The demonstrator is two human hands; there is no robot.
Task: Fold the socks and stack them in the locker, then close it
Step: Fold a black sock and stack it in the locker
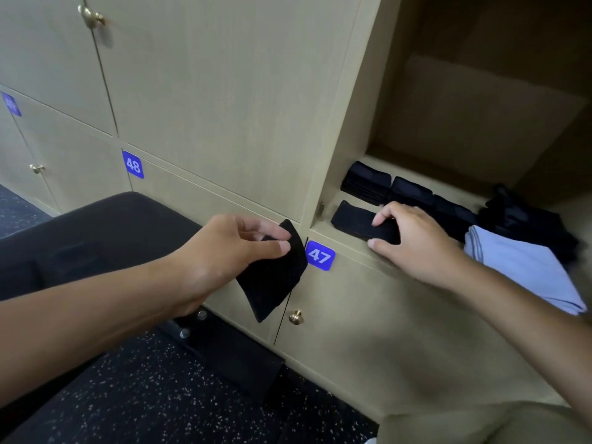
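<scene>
A black sock point(272, 274) hangs pinched between thumb and fingers of the left hand point(230, 248) in front of the locker fronts, beside the blue "47" label point(319, 255). Inside the open locker point(349, 123), the right hand point(413, 238) grips a second flat black sock point(352, 219) on the shelf edge. Folded black socks point(384, 184) lie in a row behind it, near a light blue cloth point(525, 270).

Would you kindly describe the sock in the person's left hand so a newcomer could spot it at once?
Find the blue label 47 below the open locker. Just left of it, the left hand pinches a black sock. Unlike the other socks, it hangs in the air outside the locker.
</scene>
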